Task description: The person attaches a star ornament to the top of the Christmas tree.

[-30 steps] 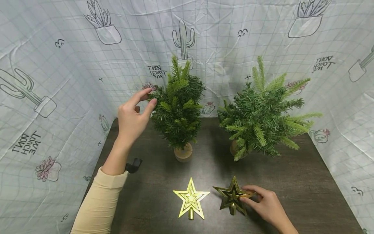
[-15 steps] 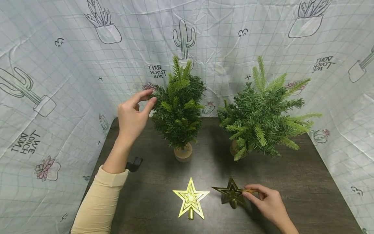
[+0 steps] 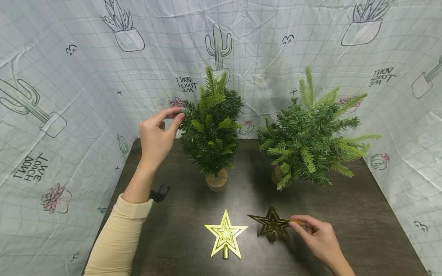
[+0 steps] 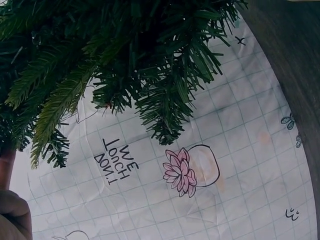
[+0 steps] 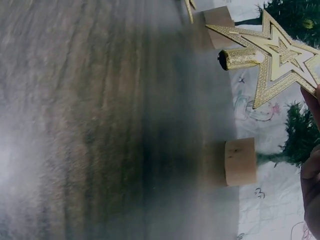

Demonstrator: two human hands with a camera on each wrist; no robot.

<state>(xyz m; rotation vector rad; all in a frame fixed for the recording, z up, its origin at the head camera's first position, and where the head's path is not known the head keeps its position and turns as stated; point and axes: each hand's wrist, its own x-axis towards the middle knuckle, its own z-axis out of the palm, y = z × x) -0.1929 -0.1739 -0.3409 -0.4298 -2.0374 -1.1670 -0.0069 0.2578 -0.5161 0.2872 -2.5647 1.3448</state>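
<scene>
In the head view, my left hand has thumb and index finger brought together at a branch tip on the left side of the left small artificial Christmas tree. Green branches fill the top of the left wrist view, where only part of the fingers shows at the left edge. My right hand pinches one point of a gold star tree topper, which is raised off the table and tilted. Its hollow stem shows in the right wrist view. A second gold star topper lies flat to its left.
Another small artificial tree with a round wooden base stands at the right. Both trees are on the dark wooden table. A black strap is by the left forearm. Patterned cloth hangs around the back and sides.
My right hand has lifted the star topper, which tips back and shifts slightly left and away. The left thumb and index finger have closed together at the branch tip.
</scene>
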